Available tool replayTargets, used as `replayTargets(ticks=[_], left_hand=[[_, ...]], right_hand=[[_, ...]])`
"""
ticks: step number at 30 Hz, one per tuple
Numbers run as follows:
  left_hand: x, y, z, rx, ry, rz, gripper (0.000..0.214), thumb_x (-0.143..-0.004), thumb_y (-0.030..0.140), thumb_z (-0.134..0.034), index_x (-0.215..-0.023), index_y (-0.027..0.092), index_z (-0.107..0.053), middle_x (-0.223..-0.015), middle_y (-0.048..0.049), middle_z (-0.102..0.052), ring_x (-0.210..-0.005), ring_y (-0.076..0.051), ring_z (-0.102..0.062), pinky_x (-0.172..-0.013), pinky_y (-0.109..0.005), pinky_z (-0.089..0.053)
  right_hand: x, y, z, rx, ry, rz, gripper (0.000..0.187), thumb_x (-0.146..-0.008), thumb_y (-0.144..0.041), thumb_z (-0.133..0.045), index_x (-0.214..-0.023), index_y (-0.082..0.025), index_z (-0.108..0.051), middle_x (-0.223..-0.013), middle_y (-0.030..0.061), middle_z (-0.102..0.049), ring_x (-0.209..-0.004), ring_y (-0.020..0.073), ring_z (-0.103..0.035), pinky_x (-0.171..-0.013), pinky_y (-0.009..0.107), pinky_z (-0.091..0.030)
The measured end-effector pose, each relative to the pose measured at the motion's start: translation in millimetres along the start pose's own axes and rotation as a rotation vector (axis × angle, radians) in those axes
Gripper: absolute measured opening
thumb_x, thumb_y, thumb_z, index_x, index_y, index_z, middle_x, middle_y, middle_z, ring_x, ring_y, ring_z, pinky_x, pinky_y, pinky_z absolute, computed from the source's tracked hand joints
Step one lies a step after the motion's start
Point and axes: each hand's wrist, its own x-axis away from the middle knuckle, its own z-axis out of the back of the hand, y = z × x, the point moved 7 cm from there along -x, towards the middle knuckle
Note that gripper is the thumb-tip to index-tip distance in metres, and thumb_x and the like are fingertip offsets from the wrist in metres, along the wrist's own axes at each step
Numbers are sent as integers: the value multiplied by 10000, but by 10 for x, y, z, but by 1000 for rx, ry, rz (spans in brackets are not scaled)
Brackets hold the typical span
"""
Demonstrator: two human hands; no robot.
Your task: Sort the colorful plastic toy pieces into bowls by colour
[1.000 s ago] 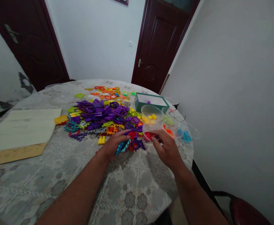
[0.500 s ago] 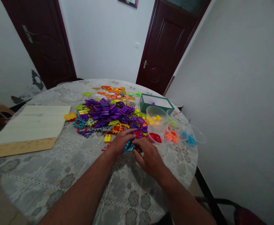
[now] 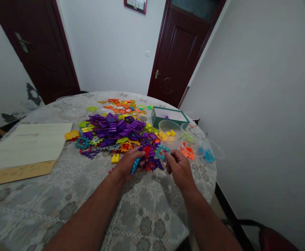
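My left hand (image 3: 128, 163) is closed around several plastic building pieces; a blue piece (image 3: 135, 166) and a red piece (image 3: 147, 150) stick out of its fingers. Between thumb and fingertips, my right hand (image 3: 180, 169) pinches a teal square frame piece (image 3: 162, 152) with notched edges, held upright. Just beyond both hands spreads a heap of interlocking plastic pieces (image 3: 113, 127), mostly purple, with green, yellow and teal ones mixed in. Purple notched pieces (image 3: 155, 164) lie between my hands. A yellow piece (image 3: 115, 158) rests beside my left hand.
Clear tubs stand at the right, one with yellow pieces (image 3: 170, 133), others near orange pieces (image 3: 188, 151) and blue pieces (image 3: 208, 156). A green-edged box (image 3: 169, 118) sits behind them. Orange pieces (image 3: 119, 106) lie at the back. Pale board (image 3: 28, 143) at left.
My right hand has drawn away to the right from my left hand and now has the teal frame piece in its fingers. The camera view has shifted slightly.
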Motion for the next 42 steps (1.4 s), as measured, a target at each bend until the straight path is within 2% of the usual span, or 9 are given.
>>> replayTargets(ticks=[5,10,13,20,24,29,35,39,42], left_hand=[[-1,23,22,-45,19,5,349,-731,396,-817,-931,190,-619,-599,28,-562,-483,-113,-461,-411,-190,-329],[-37,17,80,-74,38,19,355,-726,398,-837,-901,196,-603,-600,20,-568,-499,-128,-495,-427,-203,-362],[-27,29,76,-87,47,19,363,-719,398,-851,-889,197,-601,-606,20,-571,-512,-130,-505,-444,-209,-382],[35,78,30,-114,81,27,379,-697,399,-854,-912,192,-621,-590,30,-564,-503,-129,-501,-450,-211,-374],[6,57,54,-135,82,36,412,-699,414,-854,-967,197,-629,-584,34,-571,-501,-136,-509,-449,-213,-371],[-9,43,72,-155,78,45,437,-705,422,-858,-997,200,-621,-596,29,-593,-503,-134,-513,-460,-212,-373],[15,60,43,-178,75,39,397,-685,442,-859,-888,200,-619,-576,28,-566,-498,-129,-490,-454,-216,-363],[2,42,37,-185,37,37,379,-729,451,-847,-923,198,-642,-593,28,-578,-501,-130,-498,-471,-222,-371],[17,38,21,-195,29,37,378,-735,445,-834,-962,192,-667,-591,27,-577,-501,-133,-498,-474,-223,-359]], right_hand=[[4,26,219,25,40,15,343,-949,-538,-664,-820,-226,-603,-547,-60,-564,-493,124,-517,-519,243,-417],[44,107,632,65,130,43,314,-947,-522,-680,-915,-211,-652,-635,-35,-631,-558,137,-590,-568,256,-491],[15,143,1055,78,229,71,355,-923,-516,-703,-1083,-200,-669,-718,-24,-664,-595,152,-622,-560,269,-530],[-200,126,2341,312,585,166,503,-887,-455,-660,-1304,-172,-664,-1007,76,-725,-747,194,-697,-664,348,-622],[-385,154,2699,588,620,159,516,-887,-446,-602,-1305,-158,-696,-1082,127,-761,-783,229,-716,-731,390,-617],[-521,258,2730,861,600,145,435,-908,-366,-535,-1223,-161,-755,-1102,145,-802,-879,260,-746,-927,425,-579],[-529,319,2591,896,615,137,437,-896,-245,-473,-1203,-168,-775,-1180,150,-798,-1070,283,-742,-1034,424,-540],[-392,154,2292,803,649,222,438,-943,-293,-440,-1172,-140,-781,-1114,162,-799,-959,283,-744,-971,437,-563],[-273,26,1842,678,549,254,401,-970,-312,-466,-1179,-169,-778,-1000,115,-797,-808,243,-723,-892,412,-579]])
